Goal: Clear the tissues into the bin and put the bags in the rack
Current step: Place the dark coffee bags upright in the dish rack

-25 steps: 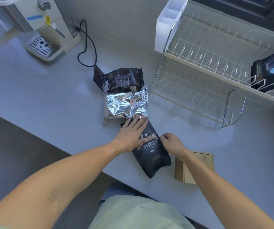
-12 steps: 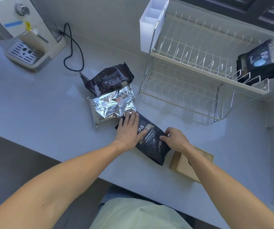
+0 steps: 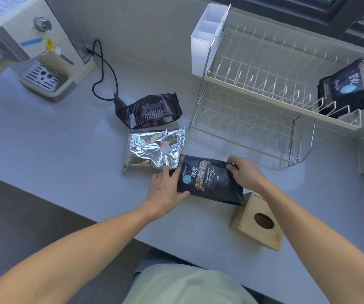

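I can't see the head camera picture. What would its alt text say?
Two bare hands grip a black coffee bag on a pale counter, the left hand at its left end, the right hand at its top right. Behind it lie a silver foil bag and a crumpled dark bag; another black bag sits in the dish rack.

Bare forearms; pale green top (image 3: pixel 183 286).

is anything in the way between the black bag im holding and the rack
Nothing visible blocks it. The black bag, held by the left hand and right hand, lies on the counter just in front of the rack. The upper tier is free except for another black bag at its right end.
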